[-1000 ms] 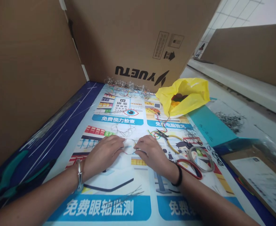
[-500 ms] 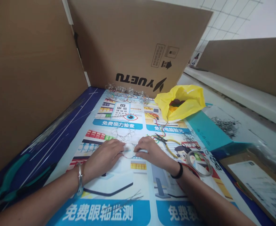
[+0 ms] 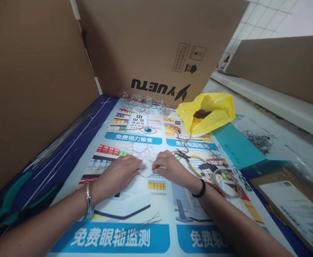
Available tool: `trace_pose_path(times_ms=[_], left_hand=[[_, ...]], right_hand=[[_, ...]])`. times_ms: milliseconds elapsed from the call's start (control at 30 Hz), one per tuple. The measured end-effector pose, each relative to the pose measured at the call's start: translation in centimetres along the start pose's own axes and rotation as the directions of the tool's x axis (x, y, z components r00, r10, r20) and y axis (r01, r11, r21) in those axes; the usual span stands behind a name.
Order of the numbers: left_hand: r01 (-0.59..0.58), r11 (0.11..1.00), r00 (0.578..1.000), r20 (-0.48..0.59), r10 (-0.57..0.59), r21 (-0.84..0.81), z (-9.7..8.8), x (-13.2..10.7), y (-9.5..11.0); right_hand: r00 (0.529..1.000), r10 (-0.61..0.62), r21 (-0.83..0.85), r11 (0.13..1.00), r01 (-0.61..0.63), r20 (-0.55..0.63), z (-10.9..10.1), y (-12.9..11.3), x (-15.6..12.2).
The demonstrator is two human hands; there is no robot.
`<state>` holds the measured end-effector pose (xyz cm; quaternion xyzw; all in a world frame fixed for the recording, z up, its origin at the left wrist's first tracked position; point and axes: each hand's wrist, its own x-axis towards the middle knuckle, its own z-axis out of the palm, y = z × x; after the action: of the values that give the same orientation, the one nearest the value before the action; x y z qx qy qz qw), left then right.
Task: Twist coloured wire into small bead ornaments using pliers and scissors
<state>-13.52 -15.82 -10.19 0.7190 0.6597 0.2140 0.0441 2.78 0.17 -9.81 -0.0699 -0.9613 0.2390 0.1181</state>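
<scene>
My left hand (image 3: pixel 117 174) and my right hand (image 3: pixel 169 168) rest on a printed poster (image 3: pixel 135 217), fingertips almost meeting. Between them they pinch a thin wire piece with a red strand (image 3: pixel 145 171). Both hands have their fingers curled down onto it. Just beyond the hands lies a loose tangle of fine wire (image 3: pixel 140 150). Yellow-handled pliers (image 3: pixel 190 160) lie right of my right hand. A silver bangle sits on my left wrist, a black band on my right.
Cardboard walls (image 3: pixel 151 43) stand at the left and back. A heap of wire pieces (image 3: pixel 144 100) lies along the back wall. A yellow bag (image 3: pixel 206 112), a tape roll (image 3: pixel 226 182), teal pliers (image 3: pixel 14 203) and a brown box (image 3: pixel 292 210) surround the poster.
The hands stayed together on the wire, shifting only slightly; the camera view moved a little up and down.
</scene>
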Motion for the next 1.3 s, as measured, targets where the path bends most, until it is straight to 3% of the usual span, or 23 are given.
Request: trace_pose_path(times_ms=[433,967,1300], left_hand=[[-0.013,1.000,1.000,0.011,0.013,-0.009,-0.1,0.1,-0.1],[-0.051,0.998,0.997,-0.053,0.049,-0.045,-0.2,0.2,0.1],[-0.044,0.999,0.999,-0.031,0.043,-0.026,-0.2,0.2,0.1]], right_hand=[[0.998,-0.003,-0.148,0.989,0.012,0.062,-0.5,-1.0,0.0],[0.998,-0.013,-0.168,0.986,0.024,0.064,-0.4,-1.0,0.1],[0.998,-0.002,-0.184,0.983,0.014,0.069,-0.4,-1.1,0.0]])
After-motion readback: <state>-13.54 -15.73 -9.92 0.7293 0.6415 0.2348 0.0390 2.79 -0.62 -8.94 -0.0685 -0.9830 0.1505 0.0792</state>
